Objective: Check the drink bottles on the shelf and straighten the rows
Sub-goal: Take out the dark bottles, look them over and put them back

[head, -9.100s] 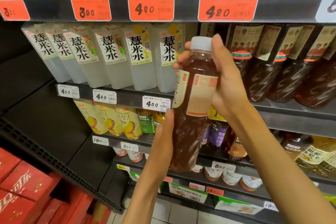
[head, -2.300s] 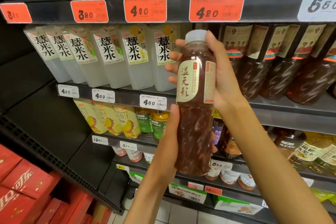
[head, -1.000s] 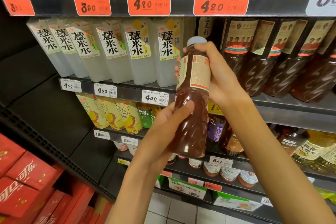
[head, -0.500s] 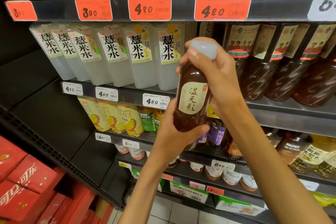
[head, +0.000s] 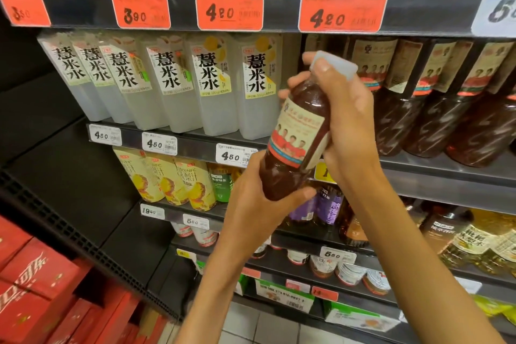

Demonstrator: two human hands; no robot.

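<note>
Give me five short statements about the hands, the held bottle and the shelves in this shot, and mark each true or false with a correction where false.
1. Both hands hold the dark bottle. True: the right hand grips its upper part and the left hand its base.
2. The held bottle stands on the shelf. False: it is tilted in the air in front of the shelf.
3. Its cap is red. False: it is pale and whitish.
4. The pale bottles with large black characters stand to the left of the held bottle. True.
5. The price tags on the top shelf edge are green. False: most are orange-red.
</note>
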